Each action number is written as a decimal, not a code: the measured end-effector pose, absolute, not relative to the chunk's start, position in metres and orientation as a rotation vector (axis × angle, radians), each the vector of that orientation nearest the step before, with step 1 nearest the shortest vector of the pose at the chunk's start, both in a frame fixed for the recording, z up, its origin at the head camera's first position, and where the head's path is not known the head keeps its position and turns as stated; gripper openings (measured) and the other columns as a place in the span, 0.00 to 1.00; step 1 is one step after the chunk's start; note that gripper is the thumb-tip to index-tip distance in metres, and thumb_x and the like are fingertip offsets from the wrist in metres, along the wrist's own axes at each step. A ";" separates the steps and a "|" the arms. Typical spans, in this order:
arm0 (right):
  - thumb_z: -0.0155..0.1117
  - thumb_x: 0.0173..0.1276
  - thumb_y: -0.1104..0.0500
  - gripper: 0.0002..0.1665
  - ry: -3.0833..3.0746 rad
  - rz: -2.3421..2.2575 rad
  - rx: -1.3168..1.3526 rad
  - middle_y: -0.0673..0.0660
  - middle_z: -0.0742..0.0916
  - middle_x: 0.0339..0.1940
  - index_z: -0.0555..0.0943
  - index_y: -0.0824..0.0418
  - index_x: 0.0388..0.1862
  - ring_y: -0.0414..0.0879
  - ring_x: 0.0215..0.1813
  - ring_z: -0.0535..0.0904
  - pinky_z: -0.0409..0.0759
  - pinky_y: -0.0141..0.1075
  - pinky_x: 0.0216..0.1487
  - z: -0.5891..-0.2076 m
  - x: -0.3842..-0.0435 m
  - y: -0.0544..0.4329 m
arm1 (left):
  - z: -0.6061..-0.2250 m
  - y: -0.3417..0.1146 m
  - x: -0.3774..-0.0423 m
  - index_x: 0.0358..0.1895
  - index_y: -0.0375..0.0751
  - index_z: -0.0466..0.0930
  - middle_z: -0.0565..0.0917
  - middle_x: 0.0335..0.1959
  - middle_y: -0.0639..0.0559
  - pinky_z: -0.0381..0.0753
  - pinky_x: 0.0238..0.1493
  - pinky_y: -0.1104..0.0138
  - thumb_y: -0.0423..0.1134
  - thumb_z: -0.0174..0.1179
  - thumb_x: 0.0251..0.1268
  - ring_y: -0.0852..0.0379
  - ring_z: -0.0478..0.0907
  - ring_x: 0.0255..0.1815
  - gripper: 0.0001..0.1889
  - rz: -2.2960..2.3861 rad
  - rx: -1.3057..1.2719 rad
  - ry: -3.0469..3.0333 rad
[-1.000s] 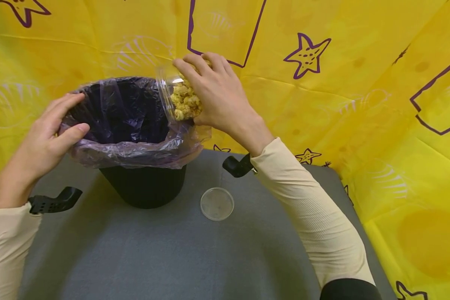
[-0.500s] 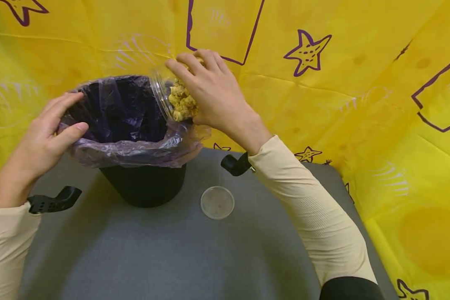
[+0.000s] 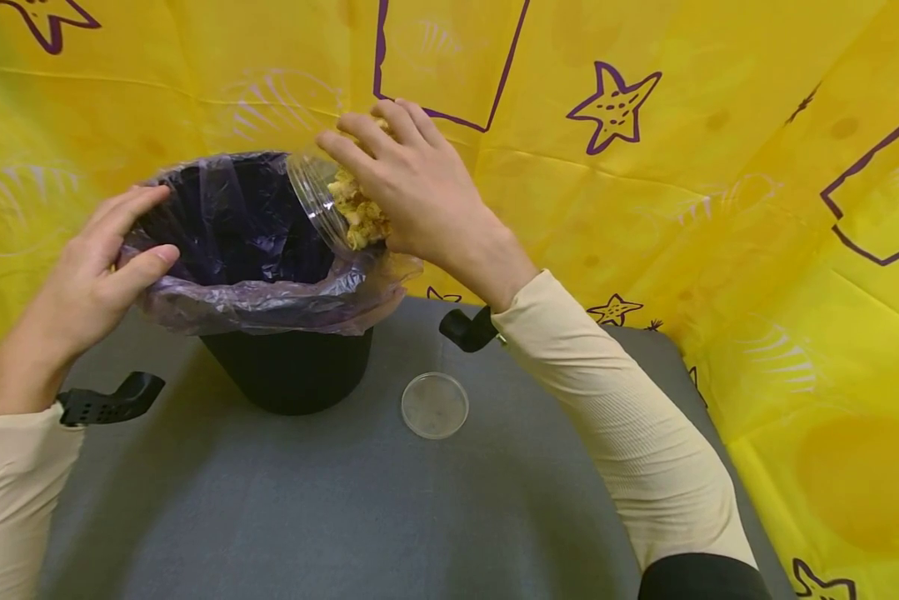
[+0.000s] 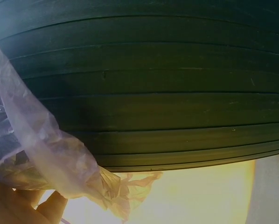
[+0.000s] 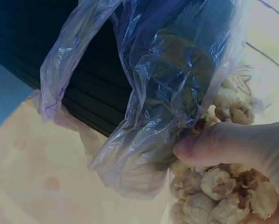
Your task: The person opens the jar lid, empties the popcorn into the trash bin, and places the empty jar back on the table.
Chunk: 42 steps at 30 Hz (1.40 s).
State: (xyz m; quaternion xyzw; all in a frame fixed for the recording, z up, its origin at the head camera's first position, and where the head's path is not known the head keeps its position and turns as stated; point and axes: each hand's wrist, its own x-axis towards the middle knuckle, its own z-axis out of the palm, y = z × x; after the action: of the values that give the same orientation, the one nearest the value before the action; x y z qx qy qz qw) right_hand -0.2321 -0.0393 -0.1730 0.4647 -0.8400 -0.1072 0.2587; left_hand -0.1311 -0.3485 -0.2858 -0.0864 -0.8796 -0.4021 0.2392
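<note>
My right hand [image 3: 422, 187] grips a clear plastic jar [image 3: 316, 196] of popcorn [image 3: 359, 208], tilted sideways with its open mouth over the bin's right rim. In the right wrist view the thumb [image 5: 219, 144] lies across the jar, with popcorn [image 5: 219, 186] behind the clear wall. My left hand [image 3: 92, 275] holds the left rim of a black trash bin [image 3: 292, 371], which is lined with a translucent purple bag [image 3: 269, 308]. Beside the bin, the left wrist view shows its ribbed wall [image 4: 177, 107] and part of the bag [image 4: 60, 158]. The jar's base is hidden behind my right hand.
A round clear lid [image 3: 435, 406] lies flat on the grey table [image 3: 307, 508], right of the bin. Directly behind the bin hangs a yellow patterned cloth [image 3: 719, 208], which continues along the right side.
My right hand has shifted slightly left and tipped the jar further, bringing its mouth more over the bin. The popcorn has shifted with the jar. The left hand has stayed put.
</note>
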 end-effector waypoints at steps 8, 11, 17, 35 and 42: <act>0.71 0.55 0.62 0.49 -2.253 -0.348 1.267 0.54 0.70 0.75 0.62 0.50 0.76 0.58 0.77 0.60 0.50 0.47 0.81 -0.173 -0.230 -0.045 | -0.287 -0.350 -0.131 0.76 0.41 0.62 0.58 0.77 0.36 0.41 0.76 0.72 0.36 0.52 0.68 0.58 0.49 0.81 0.31 -1.103 -0.257 -2.387; 0.67 0.58 0.65 0.46 -2.225 -0.364 1.272 0.54 0.71 0.74 0.63 0.50 0.75 0.58 0.76 0.61 0.51 0.47 0.80 -0.173 -0.229 -0.047 | -0.287 -0.351 -0.132 0.76 0.41 0.62 0.58 0.78 0.38 0.41 0.76 0.72 0.36 0.52 0.68 0.58 0.49 0.81 0.32 -1.111 -0.256 -2.386; 0.60 0.66 0.68 0.39 -2.186 -0.382 1.300 0.55 0.71 0.74 0.64 0.51 0.75 0.58 0.76 0.61 0.51 0.47 0.81 -0.173 -0.228 -0.049 | -0.287 -0.351 -0.131 0.76 0.43 0.62 0.58 0.79 0.44 0.40 0.76 0.71 0.36 0.52 0.68 0.57 0.49 0.81 0.32 -1.122 -0.245 -2.386; 0.55 0.73 0.67 0.36 -2.043 -0.517 1.349 0.54 0.70 0.75 0.62 0.49 0.77 0.57 0.78 0.60 0.46 0.45 0.82 -0.181 -0.221 -0.054 | -0.289 -0.353 -0.130 0.76 0.42 0.62 0.59 0.79 0.50 0.40 0.77 0.71 0.36 0.52 0.68 0.57 0.48 0.81 0.31 -1.133 -0.271 -2.376; 0.61 0.70 0.66 0.40 -2.023 -0.605 1.341 0.54 0.68 0.77 0.60 0.49 0.78 0.56 0.80 0.57 0.44 0.45 0.82 -0.183 -0.217 -0.056 | -0.288 -0.353 -0.131 0.76 0.44 0.62 0.60 0.78 0.54 0.39 0.77 0.70 0.36 0.51 0.68 0.58 0.48 0.81 0.31 -1.138 -0.272 -2.379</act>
State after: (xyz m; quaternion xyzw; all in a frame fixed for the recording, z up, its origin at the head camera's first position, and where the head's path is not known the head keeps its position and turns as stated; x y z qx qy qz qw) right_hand -0.2172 -0.0556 -0.1826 0.5089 -0.7678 -0.2294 0.3146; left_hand -0.1306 -0.3529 -0.2885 -0.0995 -0.8706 -0.4163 0.2427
